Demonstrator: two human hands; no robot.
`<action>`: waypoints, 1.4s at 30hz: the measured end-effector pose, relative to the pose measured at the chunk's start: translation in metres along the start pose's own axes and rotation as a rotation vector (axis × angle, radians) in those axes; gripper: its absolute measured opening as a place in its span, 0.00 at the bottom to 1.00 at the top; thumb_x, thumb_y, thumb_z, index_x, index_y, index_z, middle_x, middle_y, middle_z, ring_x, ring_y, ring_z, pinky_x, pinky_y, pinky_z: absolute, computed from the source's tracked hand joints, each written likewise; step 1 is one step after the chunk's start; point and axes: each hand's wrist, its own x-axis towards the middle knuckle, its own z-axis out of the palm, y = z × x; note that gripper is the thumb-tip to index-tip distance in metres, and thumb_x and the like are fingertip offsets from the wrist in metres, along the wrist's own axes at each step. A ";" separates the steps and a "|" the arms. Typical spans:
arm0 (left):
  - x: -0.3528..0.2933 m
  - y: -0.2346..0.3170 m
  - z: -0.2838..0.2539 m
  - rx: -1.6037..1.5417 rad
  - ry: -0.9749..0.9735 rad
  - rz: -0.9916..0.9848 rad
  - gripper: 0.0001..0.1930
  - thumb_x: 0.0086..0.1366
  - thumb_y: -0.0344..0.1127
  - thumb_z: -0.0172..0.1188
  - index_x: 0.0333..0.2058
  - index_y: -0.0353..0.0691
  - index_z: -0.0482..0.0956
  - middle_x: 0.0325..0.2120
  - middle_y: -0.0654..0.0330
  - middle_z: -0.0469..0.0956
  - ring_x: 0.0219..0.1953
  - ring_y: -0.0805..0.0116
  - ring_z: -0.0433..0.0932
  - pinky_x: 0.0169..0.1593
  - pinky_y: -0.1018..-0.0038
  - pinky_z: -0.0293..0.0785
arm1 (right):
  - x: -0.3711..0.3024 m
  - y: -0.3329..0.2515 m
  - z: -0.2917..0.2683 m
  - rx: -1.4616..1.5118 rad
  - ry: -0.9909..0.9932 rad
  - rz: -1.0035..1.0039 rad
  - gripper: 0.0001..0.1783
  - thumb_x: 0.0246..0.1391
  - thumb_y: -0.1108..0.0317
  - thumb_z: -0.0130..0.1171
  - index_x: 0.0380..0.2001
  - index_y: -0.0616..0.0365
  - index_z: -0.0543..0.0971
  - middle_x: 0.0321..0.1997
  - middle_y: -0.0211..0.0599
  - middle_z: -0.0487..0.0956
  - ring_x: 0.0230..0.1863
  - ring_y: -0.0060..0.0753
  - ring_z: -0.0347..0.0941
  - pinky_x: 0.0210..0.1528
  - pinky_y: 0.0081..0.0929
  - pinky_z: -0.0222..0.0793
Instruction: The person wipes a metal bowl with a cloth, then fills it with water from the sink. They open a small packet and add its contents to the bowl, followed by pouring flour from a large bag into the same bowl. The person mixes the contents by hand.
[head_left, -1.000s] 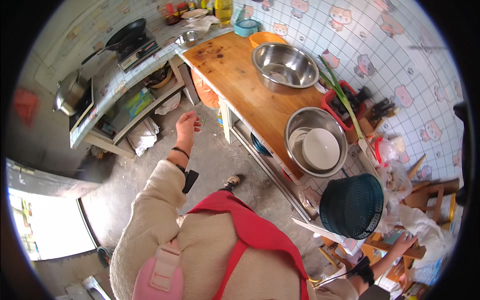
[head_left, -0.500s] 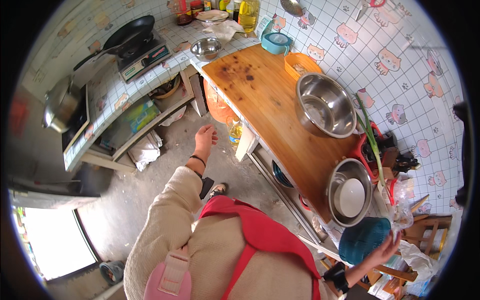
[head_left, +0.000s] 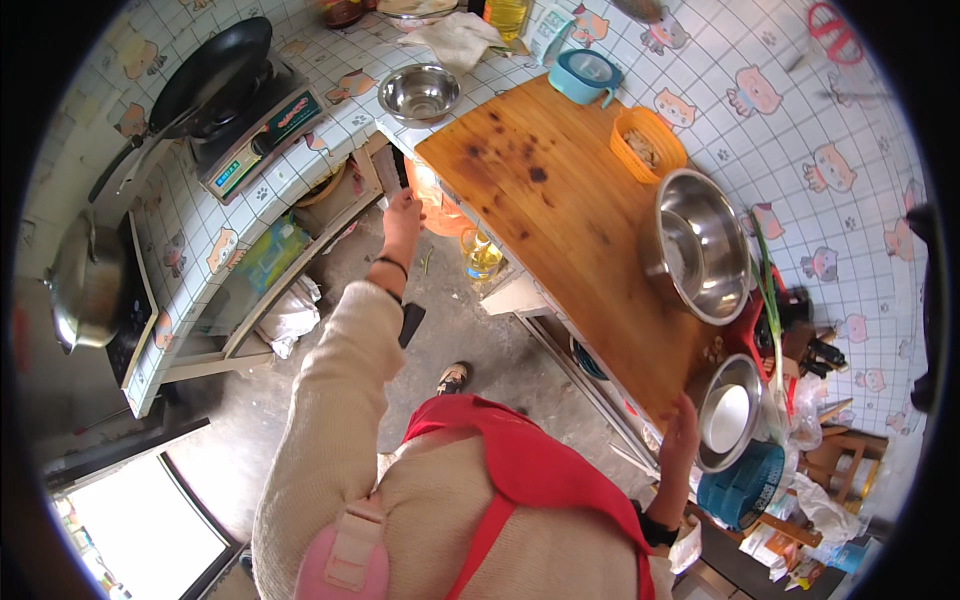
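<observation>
My left hand [head_left: 402, 213] is out in the air, fingers loosely curled and slightly apart, with nothing seen in it. Beyond it, under the counter's corner, hang an orange bag [head_left: 437, 205] and, lower, a bottle of yellow oil [head_left: 482, 258]. My right hand [head_left: 682, 432] is at the near edge of the wooden board [head_left: 580, 230], fingers stretched out and a little blurred, holding nothing I can see. Just right of it stands a steel basin [head_left: 748, 378] with a white bowl [head_left: 725, 418] inside. A larger steel basin [head_left: 705, 248] sits farther up the board, tilted toward me in the view.
On the left counter are a black wok [head_left: 215, 80] over a stove, a kitchen scale [head_left: 262, 145] and a steel pot [head_left: 85, 280]. A small steel bowl [head_left: 420, 93], a blue lidded container [head_left: 585, 77] and an orange basket [head_left: 645, 145] line the back. A teal basket [head_left: 740, 485] is at lower right.
My right hand has left the plastic bag and teal basket and moved left to the board's edge. My left hand has moved forward. The view has shifted closer to the counters.
</observation>
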 end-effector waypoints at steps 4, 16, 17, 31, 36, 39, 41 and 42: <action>0.071 0.007 0.012 -0.204 0.012 -0.168 0.12 0.56 0.32 0.49 0.39 0.35 0.69 0.26 0.58 0.73 0.22 0.69 0.73 0.22 0.76 0.71 | 0.000 0.014 0.028 -0.011 -0.167 0.042 0.17 0.47 0.79 0.50 0.43 0.60 0.71 0.35 0.37 0.75 0.34 0.28 0.73 0.34 0.23 0.68; 0.114 -0.001 0.011 -0.287 -0.217 -0.220 0.05 0.57 0.27 0.47 0.27 0.33 0.69 0.19 0.55 0.73 0.16 0.63 0.72 0.21 0.70 0.73 | 0.053 0.003 0.165 1.224 -0.793 0.771 0.29 0.55 0.50 0.45 0.51 0.63 0.62 0.49 0.47 0.69 0.48 0.44 0.68 0.50 0.37 0.63; 0.113 -0.002 0.011 -0.278 -0.221 -0.197 0.05 0.58 0.28 0.47 0.26 0.33 0.69 0.19 0.56 0.73 0.17 0.64 0.73 0.23 0.71 0.74 | 0.059 -0.003 0.179 1.343 -0.739 0.802 0.30 0.55 0.49 0.44 0.50 0.64 0.62 0.50 0.47 0.69 0.49 0.45 0.67 0.51 0.38 0.62; 0.108 0.008 0.002 -0.360 -0.329 -0.344 0.06 0.59 0.30 0.51 0.28 0.32 0.70 0.22 0.56 0.74 0.20 0.67 0.74 0.27 0.73 0.73 | 0.143 -0.125 0.260 1.299 -0.793 0.969 0.30 0.55 0.46 0.41 0.42 0.69 0.68 0.47 0.55 0.70 0.51 0.50 0.65 0.55 0.44 0.59; 0.116 0.004 -0.005 -0.406 -0.448 -0.338 0.05 0.56 0.29 0.52 0.27 0.32 0.70 0.22 0.56 0.74 0.21 0.67 0.74 0.26 0.73 0.74 | 0.145 -0.137 0.317 1.644 -0.096 1.088 0.31 0.50 0.50 0.51 0.44 0.70 0.64 0.51 0.53 0.66 0.55 0.48 0.60 0.56 0.43 0.55; 0.122 -0.002 -0.004 -0.322 -0.508 -0.322 0.04 0.54 0.27 0.51 0.26 0.32 0.71 0.21 0.55 0.74 0.21 0.67 0.74 0.25 0.74 0.74 | 0.152 -0.136 0.332 1.671 0.102 1.147 0.30 0.48 0.49 0.52 0.43 0.67 0.64 0.48 0.50 0.68 0.53 0.46 0.63 0.54 0.42 0.57; 0.122 -0.004 -0.004 -0.327 -0.487 -0.344 0.04 0.53 0.28 0.51 0.25 0.32 0.71 0.20 0.55 0.74 0.20 0.67 0.75 0.25 0.73 0.74 | 0.155 -0.139 0.336 1.643 0.172 1.214 0.31 0.45 0.47 0.54 0.42 0.64 0.64 0.46 0.48 0.68 0.50 0.44 0.64 0.52 0.42 0.59; 0.122 -0.004 -0.004 -0.339 -0.499 -0.316 0.04 0.53 0.28 0.52 0.25 0.33 0.70 0.19 0.56 0.73 0.20 0.67 0.75 0.25 0.73 0.74 | 0.157 -0.140 0.339 1.580 0.164 1.203 0.33 0.42 0.45 0.56 0.40 0.63 0.65 0.43 0.45 0.70 0.46 0.41 0.66 0.49 0.40 0.61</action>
